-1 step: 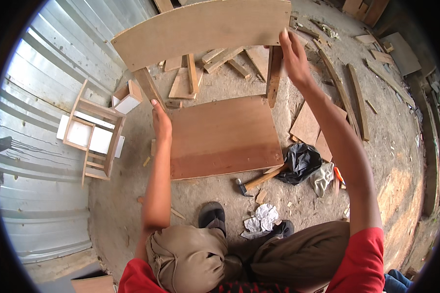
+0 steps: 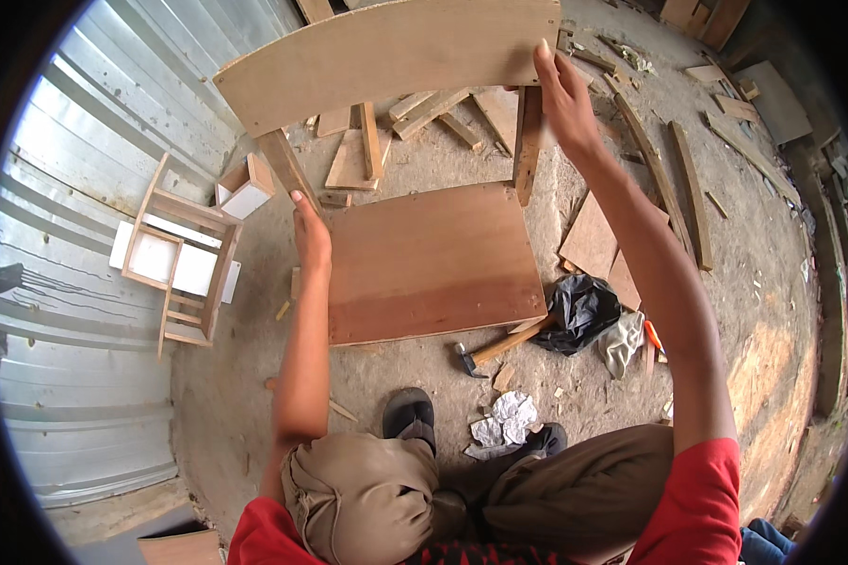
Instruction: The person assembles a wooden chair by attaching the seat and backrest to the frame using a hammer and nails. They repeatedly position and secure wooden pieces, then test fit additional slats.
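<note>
A small wooden chair (image 2: 433,264) stands upright on the floor in front of me, with a reddish-brown seat and a wide, pale curved backrest (image 2: 396,52). My left hand (image 2: 311,234) grips its left back post (image 2: 287,169) just above the seat, thumb up; its other fingers are mostly hidden. At the backrest's right end, my right hand (image 2: 567,104) holds the corner, its thumb over the front face. The right post (image 2: 528,146) runs down beside that hand.
A claw hammer (image 2: 509,343) lies by the seat's front edge, beside a black plastic bag (image 2: 582,313). Crumpled paper (image 2: 507,419) rests near my shoes. Wood strips (image 2: 693,198) and boards litter the right and back. A wooden frame (image 2: 184,254) stands by the metal wall (image 2: 75,377).
My right hand has shifted slightly up and left, its thumb now farther onto the backrest's front. My left hand and the chair look the same.
</note>
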Available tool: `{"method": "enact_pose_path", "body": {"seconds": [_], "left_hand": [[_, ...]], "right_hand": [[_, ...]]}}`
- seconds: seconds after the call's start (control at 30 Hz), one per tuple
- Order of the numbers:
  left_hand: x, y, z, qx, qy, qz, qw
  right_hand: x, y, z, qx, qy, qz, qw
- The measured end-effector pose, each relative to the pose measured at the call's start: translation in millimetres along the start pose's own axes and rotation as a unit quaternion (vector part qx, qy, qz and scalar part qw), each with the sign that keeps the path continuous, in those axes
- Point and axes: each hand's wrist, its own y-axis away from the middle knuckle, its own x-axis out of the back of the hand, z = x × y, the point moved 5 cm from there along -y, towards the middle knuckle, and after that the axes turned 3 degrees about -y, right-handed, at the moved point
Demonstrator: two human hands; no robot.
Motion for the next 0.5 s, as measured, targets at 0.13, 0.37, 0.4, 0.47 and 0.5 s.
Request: {"method": "enact_pose_path", "body": {"seconds": [0.13,0.37,0.4,0.47,0.5], "left_hand": [[-4,3,6,-0.005,-0.008,0.009,1.0],[6,1,8,0.029,-0.011,-0.002,1.0],[13,5,2,0.044,-0.007,0.0,0.999],[10,25,-9,0.094,-0.007,-0.075,0.993],[3,48,-26,0.135,-0.013,-0.147,0.98]], "right_hand": [[-4,-6,3,-0.008,0.004,0.03,1.0],[-12,17,19,-0.094,0.113,0.048,0.988],[-19,42,21,-0.083,0.08,0.04,0.993],[5,114,72,-0.107,0.19,-0.001,0.976],[24,166,108,-0.145,0.295,-0.037,0.944]]}}
